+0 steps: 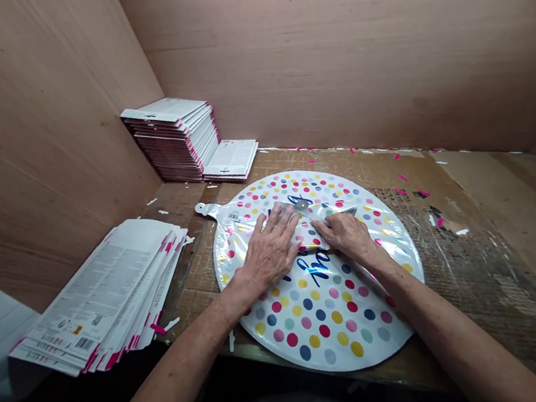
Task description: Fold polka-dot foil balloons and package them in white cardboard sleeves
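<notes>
A round, flat foil balloon [338, 324] with coloured polka dots and dark blue lettering lies on the cardboard-covered table. Its neck tab sticks out at the upper left. Across its middle is a folded layer of dotted foil, and a silver tab [302, 205] shows between my hands. My left hand [274, 243] lies on the foil, fingers stretched out and pressing down. With fingers curled, my right hand [345, 233] grips the folded foil just right of centre; its fingertips are partly hidden.
A tall stack of white and pink card packets [170, 141] stands in the back left corner, with a low pile [232, 158] beside it. Fanned printed card sleeves [106, 290] lie at the left edge. Pink and white paper scraps [440, 222] litter the table [490, 289]. Wooden panels enclose it.
</notes>
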`<control>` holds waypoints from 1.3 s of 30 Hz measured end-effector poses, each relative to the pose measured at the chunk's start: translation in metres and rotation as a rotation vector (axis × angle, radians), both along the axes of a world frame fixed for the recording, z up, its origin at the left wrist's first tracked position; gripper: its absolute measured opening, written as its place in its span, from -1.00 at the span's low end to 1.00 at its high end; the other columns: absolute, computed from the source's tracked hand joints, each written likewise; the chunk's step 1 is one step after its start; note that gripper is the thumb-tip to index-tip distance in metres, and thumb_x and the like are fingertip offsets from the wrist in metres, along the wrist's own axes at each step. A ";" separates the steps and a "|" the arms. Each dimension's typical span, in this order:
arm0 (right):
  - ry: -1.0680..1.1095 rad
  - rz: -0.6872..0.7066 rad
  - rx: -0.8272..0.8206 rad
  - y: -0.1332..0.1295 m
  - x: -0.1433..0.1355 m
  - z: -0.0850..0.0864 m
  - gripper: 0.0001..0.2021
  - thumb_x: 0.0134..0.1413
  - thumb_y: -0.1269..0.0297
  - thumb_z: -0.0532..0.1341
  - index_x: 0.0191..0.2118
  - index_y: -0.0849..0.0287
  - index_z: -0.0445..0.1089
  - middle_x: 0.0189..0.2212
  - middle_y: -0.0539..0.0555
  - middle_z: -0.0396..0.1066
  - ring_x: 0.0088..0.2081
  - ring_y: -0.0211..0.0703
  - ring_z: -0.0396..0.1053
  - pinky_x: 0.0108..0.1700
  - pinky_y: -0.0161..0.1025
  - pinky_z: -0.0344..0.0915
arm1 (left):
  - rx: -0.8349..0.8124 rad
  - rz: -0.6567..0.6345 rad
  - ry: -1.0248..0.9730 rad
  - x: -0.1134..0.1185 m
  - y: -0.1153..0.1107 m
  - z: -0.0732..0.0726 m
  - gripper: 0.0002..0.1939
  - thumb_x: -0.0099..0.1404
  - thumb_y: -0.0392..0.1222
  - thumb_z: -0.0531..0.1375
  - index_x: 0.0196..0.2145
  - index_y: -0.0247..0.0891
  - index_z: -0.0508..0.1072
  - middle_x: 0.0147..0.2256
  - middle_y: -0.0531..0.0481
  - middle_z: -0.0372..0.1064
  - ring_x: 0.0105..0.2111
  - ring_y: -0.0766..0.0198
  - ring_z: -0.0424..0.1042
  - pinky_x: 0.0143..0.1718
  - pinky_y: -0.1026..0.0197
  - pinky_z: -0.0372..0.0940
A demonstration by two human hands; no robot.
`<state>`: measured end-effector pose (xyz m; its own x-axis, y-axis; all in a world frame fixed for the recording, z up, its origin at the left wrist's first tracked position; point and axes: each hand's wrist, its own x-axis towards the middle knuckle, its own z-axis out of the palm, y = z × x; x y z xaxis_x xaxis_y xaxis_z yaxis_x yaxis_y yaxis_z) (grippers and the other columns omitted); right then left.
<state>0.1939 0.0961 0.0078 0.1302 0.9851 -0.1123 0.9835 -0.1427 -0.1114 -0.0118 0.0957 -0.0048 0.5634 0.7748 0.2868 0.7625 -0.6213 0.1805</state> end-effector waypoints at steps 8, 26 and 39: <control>-0.141 0.526 0.345 -0.022 -0.055 0.004 -0.68 0.22 0.39 0.10 0.04 0.38 0.39 -0.03 0.40 0.41 -0.04 0.17 0.34 0.03 0.04 0.24 | -0.164 0.056 0.123 0.000 0.023 -0.008 -0.50 0.47 -0.16 -0.13 0.28 -0.33 0.21 0.32 -0.20 0.11 0.35 -0.02 0.02 0.33 -0.15 -0.03; 0.742 0.041 0.328 -0.026 0.003 -0.018 -0.69 0.31 0.06 0.02 -0.25 0.17 0.37 -0.40 0.06 0.49 -0.42 -0.14 0.43 -0.38 -0.25 0.31 | -0.452 -0.107 -0.116 -0.024 0.035 0.018 -0.74 0.30 -0.18 0.14 -0.08 -0.26 0.49 -0.15 -0.10 0.49 -0.14 0.10 0.49 -0.09 0.17 0.35; -0.156 0.032 0.204 0.036 -0.032 0.008 -0.67 0.31 0.16 0.10 -0.04 0.33 0.41 -0.13 0.40 0.42 -0.11 0.16 0.40 -0.19 -0.09 0.24 | -0.139 0.503 0.031 0.017 0.021 -0.008 -0.62 0.41 0.04 0.09 -0.01 -0.31 0.37 -0.29 -0.23 0.52 -0.21 0.00 0.52 -0.27 0.16 0.31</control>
